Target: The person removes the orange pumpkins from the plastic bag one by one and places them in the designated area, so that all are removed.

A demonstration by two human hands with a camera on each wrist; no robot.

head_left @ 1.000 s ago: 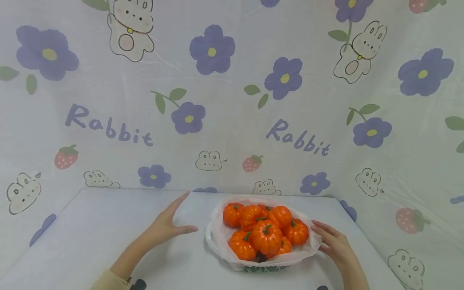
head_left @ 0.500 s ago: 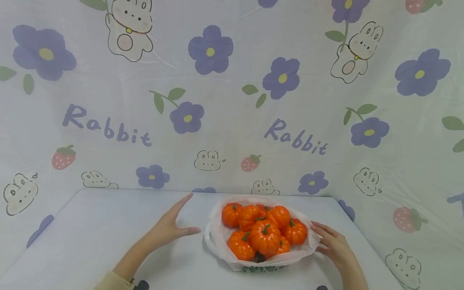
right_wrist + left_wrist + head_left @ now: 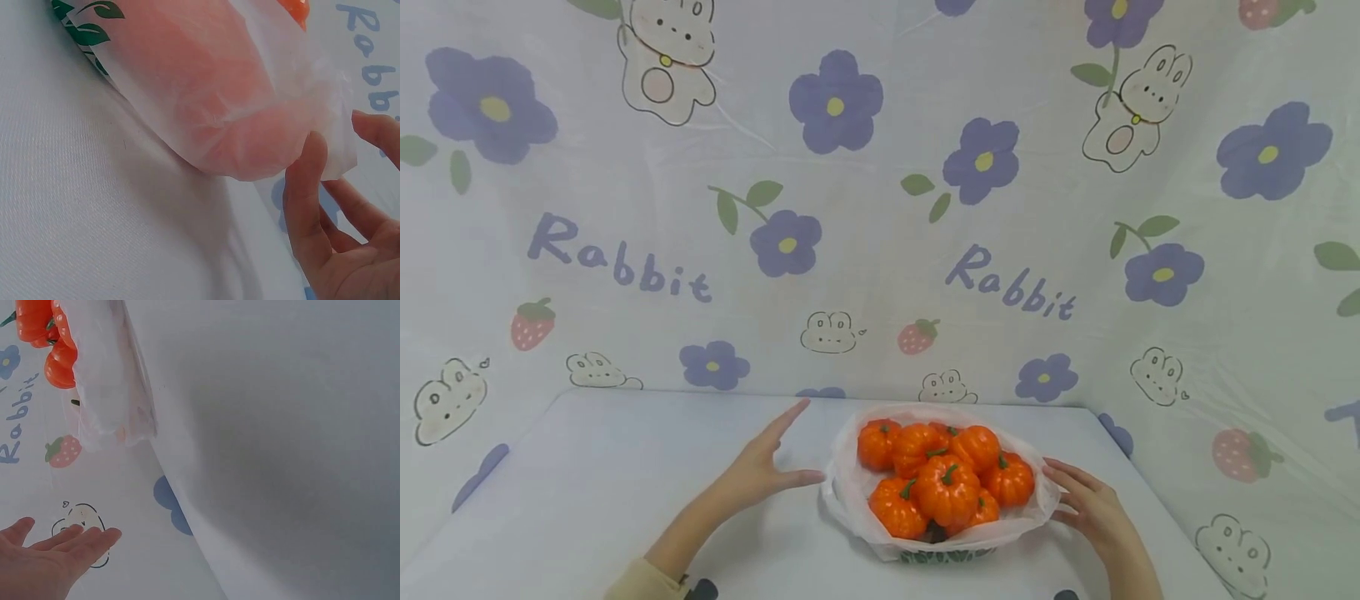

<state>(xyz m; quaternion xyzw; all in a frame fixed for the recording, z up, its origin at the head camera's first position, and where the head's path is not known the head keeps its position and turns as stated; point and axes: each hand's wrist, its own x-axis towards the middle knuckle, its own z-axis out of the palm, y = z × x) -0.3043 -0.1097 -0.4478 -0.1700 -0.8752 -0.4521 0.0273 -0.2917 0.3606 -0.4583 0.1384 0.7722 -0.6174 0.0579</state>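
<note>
Hanging across the back: a pale printed sheet (image 3: 880, 192) with purple flowers, strawberries and line-drawn rabbits. Spreading out below it: a broad white flat tabletop (image 3: 625, 467). Resting there, right of centre in the head view: a thin, translucent white plastic bag (image 3: 955, 547), gaping and well filled, printed with green leaves low on the near side.

Likely step in hand: framing the bag from both ends, perhaps lining up a hold. Next move, by the look of it: to bring the left fingers onto the rim, matching the other end, without crumpling the film.

Mouth of the bag facing up; long axis running left to right, right end slightly nearer.

At the left end, the left hand (image 3: 756, 471), thumb and straight fingers spread wide, holding nothing; cannot tell whether touching the rim or just beside. At the right end, the right hand (image 3: 1096, 500), loosely bent, fingertips at the rim flap; no firm pinch visible.

Heaped inside: glossy orange ribbed pumpkins (image 3: 949, 490), roundish, without clear long axis. Smallest: short green stems (image 3: 951, 473), mostly pointing upward.
</note>
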